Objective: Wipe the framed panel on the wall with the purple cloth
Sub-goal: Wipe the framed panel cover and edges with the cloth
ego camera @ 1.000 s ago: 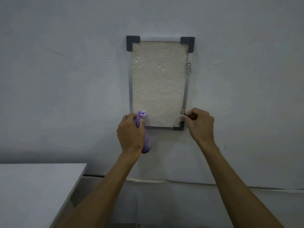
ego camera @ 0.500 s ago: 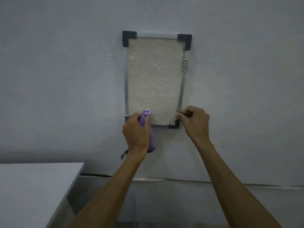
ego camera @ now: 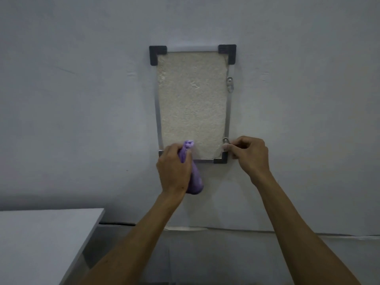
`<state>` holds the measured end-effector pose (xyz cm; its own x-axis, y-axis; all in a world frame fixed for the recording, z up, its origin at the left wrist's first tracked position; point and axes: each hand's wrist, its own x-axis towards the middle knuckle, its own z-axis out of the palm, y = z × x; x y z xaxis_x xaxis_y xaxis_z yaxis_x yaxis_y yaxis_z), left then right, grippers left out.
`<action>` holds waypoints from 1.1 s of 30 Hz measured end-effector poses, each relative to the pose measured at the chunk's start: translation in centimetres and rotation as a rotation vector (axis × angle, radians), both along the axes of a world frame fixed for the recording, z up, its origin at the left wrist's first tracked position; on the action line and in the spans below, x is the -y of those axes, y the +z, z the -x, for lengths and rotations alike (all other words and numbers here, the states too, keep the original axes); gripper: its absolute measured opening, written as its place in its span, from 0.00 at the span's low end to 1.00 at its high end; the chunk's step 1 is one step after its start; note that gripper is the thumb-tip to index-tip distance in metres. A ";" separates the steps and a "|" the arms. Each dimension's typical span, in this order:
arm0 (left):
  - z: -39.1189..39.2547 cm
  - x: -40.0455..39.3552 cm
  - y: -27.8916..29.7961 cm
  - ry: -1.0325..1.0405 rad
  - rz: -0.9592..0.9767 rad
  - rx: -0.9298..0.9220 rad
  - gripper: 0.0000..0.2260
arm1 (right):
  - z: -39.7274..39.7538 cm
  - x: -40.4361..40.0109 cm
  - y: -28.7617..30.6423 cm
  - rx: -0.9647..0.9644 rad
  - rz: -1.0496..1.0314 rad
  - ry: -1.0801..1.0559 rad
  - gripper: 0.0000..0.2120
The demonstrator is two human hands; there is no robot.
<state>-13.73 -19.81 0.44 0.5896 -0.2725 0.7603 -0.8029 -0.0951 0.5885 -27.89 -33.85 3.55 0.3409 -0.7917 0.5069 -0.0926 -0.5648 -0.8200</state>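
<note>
A framed panel [ego camera: 192, 99] hangs on the grey wall, with a rough off-white face, a thin metal frame and black corner pieces. My left hand [ego camera: 173, 168] grips a bunched purple cloth [ego camera: 194, 177]; the cloth's top end touches the panel's lower left part, and its bulk hangs below the frame. My right hand [ego camera: 249, 154] has curled fingers pinching the frame's right edge at its lower right corner, beside a small metal clip [ego camera: 225, 140].
A second metal clip [ego camera: 230, 84] sits on the frame's right edge higher up. A white table [ego camera: 41, 243] stands at the lower left, close to the wall. A cable or seam runs along the wall's base [ego camera: 267, 232].
My left hand with the cloth has shifted a little to the right along the panel's bottom edge. My right hand has kept its grip at the lower right corner.
</note>
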 end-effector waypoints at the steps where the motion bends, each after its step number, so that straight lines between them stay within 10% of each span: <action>1: 0.4 0.3 -0.2 -0.053 -0.052 0.043 0.06 | 0.0 0.0 0.0 -0.001 0.007 -0.003 0.07; 11: -0.9 0.2 2.1 0.133 0.169 -0.165 0.08 | -0.2 0.0 -0.3 -0.018 0.031 0.024 0.07; 20: 2.2 2.3 -0.9 -0.169 -0.233 0.177 0.07 | 0.1 0.4 0.0 -0.032 0.019 0.074 0.05; 28: 2.2 2.2 1.6 0.060 0.178 -0.217 0.08 | 0.3 1.3 0.1 -0.049 -0.039 0.128 0.04; 33: 5.0 3.9 0.4 -0.156 -0.105 -0.029 0.09 | 0.6 1.5 0.4 -0.075 -0.019 0.181 0.05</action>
